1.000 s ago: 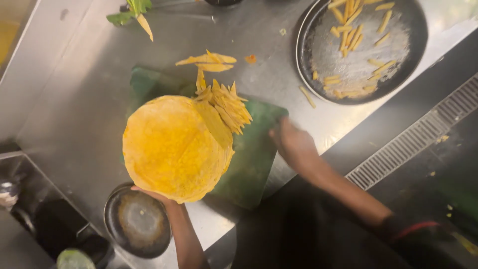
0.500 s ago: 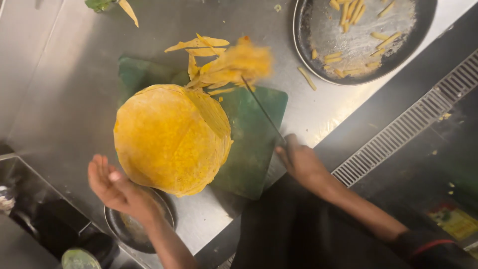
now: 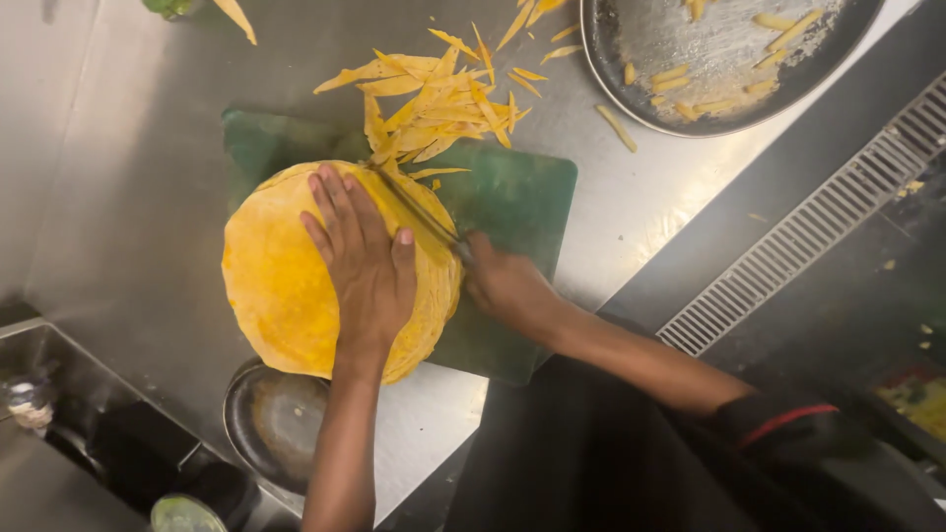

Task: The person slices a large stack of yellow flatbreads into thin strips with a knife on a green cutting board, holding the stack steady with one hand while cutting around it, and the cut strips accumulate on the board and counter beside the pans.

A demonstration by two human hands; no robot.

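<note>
1. Pressing our left hand flat onto the round yellow flatbread stack, now on the green cutting board; earlier it hovered.
2. Right hand grip closed on thin knife, slicing.

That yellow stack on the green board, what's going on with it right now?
A person is cutting a stack of yellow flatbreads on a green cutting board set on a steel counter. The left hand lies flat on top of the stack, pressing it down. The right hand grips a knife whose blade lies across the stack's far edge. A pile of cut yellow strips lies just past the board, and more strips sit in a round dark pan at the upper right.
</note>
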